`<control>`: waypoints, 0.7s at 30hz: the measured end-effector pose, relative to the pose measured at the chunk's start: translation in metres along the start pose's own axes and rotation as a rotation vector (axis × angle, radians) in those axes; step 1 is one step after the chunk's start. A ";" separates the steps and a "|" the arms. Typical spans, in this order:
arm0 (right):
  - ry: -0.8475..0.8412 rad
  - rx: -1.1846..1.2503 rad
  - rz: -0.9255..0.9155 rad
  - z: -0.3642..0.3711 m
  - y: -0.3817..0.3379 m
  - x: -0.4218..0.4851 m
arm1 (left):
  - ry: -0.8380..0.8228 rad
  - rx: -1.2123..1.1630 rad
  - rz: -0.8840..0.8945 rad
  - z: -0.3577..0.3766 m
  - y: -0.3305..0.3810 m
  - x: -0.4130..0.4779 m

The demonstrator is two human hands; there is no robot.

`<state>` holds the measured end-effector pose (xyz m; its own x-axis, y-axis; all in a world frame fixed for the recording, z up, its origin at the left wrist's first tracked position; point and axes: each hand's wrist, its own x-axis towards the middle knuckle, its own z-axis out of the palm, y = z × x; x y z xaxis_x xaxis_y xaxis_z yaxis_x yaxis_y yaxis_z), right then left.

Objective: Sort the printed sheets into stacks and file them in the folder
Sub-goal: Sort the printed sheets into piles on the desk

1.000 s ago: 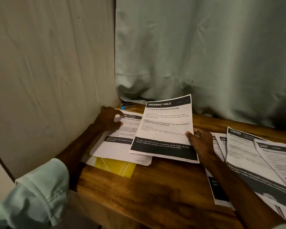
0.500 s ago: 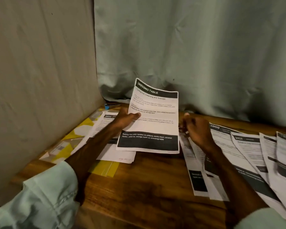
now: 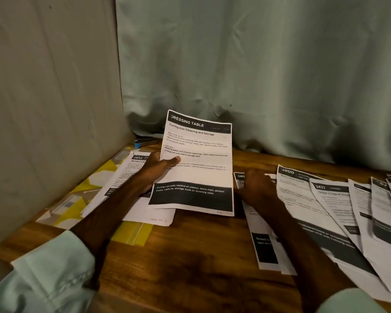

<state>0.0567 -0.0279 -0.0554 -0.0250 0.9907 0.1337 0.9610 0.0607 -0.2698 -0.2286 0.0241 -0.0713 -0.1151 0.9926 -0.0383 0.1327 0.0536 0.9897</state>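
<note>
left hand (image 3: 155, 170): grips the dressing table sheet (image 3: 199, 172) at its left edge, thumb across the printed face and fingers behind it, so the page stands tilted toward the eyes and can be read.

dressing table sheet: raised off the wood, with its lower edge over the near corner of the left stack (image 3: 131, 193). the heading reads "dressing table", which is probably what decides its pile.

right hand (image 3: 257, 188): down on the fanned sheets (image 3: 325, 206), on or just beside one whose header begins "dre". it is blurred, so i cannot tell whether it pinches a page or only rests there.

fanned sheets: overlapped in a row along the right of the table (image 3: 190, 256), each dark header strip left showing, likely so titles can be scanned at a glance.

left stack: squared pages topped by one numbered 2652, lying on the yellow folder (image 3: 131, 233) against the wall panel (image 3: 54, 109).

yellow folder: flat under the stack, with no sheets visibly filed inside it.

back corner: a small blue-tipped object (image 3: 143, 142) lies by the curtain (image 3: 257, 64). what it is i cannot say.

step in hand: sorting, by my reading, with many sheets unsorted and filing well off.
</note>
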 end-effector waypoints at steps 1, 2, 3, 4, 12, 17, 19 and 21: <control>-0.008 -0.006 0.005 0.000 -0.001 0.002 | 0.007 -0.014 -0.006 0.000 0.000 0.001; -0.023 -0.015 0.016 -0.002 -0.003 0.003 | 0.013 -0.030 -0.016 -0.001 0.000 0.000; -0.042 -0.023 0.031 -0.003 -0.004 0.004 | 0.012 -0.035 -0.018 -0.001 0.000 0.001; -0.056 -0.028 0.044 -0.004 -0.006 0.006 | 0.011 -0.035 -0.016 -0.001 -0.001 0.001; 0.062 -0.090 -0.022 0.006 -0.005 0.008 | 0.042 0.027 0.039 0.004 0.005 -0.005; 0.215 0.247 0.094 -0.009 0.009 0.015 | 0.061 0.095 0.175 0.010 0.010 -0.010; 0.385 0.456 0.063 -0.019 0.011 0.013 | 0.037 0.107 0.322 0.011 0.011 -0.013; 0.571 0.571 -0.011 -0.029 0.002 0.005 | -0.030 0.083 0.471 0.010 0.011 -0.014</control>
<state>0.0661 -0.0260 -0.0272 0.2594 0.7838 0.5642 0.6684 0.2760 -0.6907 -0.2161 0.0118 -0.0615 0.0047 0.9136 0.4065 0.2424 -0.3955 0.8859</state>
